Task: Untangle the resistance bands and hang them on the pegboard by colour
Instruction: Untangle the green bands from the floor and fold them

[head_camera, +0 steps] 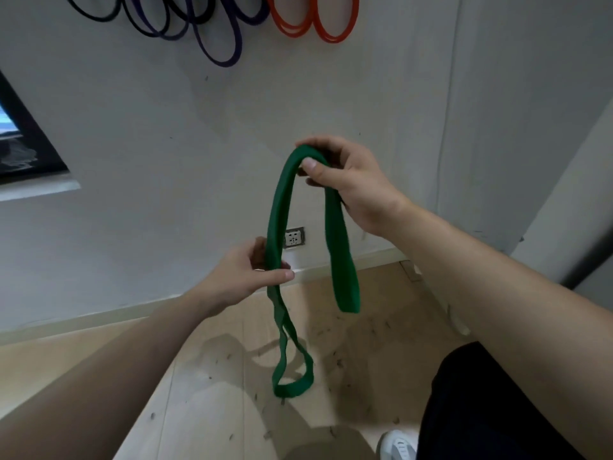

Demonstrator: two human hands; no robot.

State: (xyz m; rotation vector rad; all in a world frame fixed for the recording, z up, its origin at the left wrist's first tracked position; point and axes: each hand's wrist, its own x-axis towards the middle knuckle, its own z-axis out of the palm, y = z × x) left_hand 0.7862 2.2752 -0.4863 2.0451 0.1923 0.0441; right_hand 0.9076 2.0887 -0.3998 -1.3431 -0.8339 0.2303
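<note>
A green resistance band (278,207) hangs in an arch between both hands in front of the wall. My right hand (351,184) pinches its top bend, and one flat end drops to the right below it. My left hand (247,273) grips the left strand lower down; below that hand the band twists and ends in a loop above the floor. At the top of the view, orange bands (326,28) hang on the wall, with purple bands (219,44) and black bands (99,14) to their left. Their pegs are out of view.
A wall socket (294,237) sits just above the skirting board behind the band. A dark framed window (30,144) is at the left. Wooden floor (212,393) with scattered debris lies below; my dark trouser leg and white shoe (398,446) are at bottom right.
</note>
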